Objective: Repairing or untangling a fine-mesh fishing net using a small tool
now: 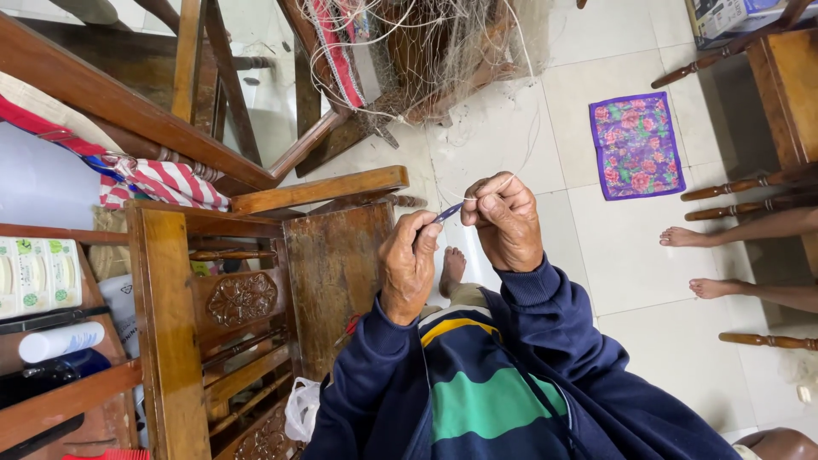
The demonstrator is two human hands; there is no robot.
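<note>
My left hand (407, 264) is closed around a thin blue netting needle (448, 213) whose tip points up to the right. My right hand (504, 220) pinches a pale thread (520, 162) right beside the needle's tip. The thread runs up to a tangled fishing net (426, 47) draped over a wooden chair at the top. Both hands sit close together above my lap, with dark blue sleeves and a striped shirt below them.
A wooden chair (332, 264) stands just left of my hands, with more wooden furniture (166, 324) beyond it. A purple floral cloth (636, 145) lies on the white tiled floor. Another person's bare feet (694, 260) rest at the right, near chair legs.
</note>
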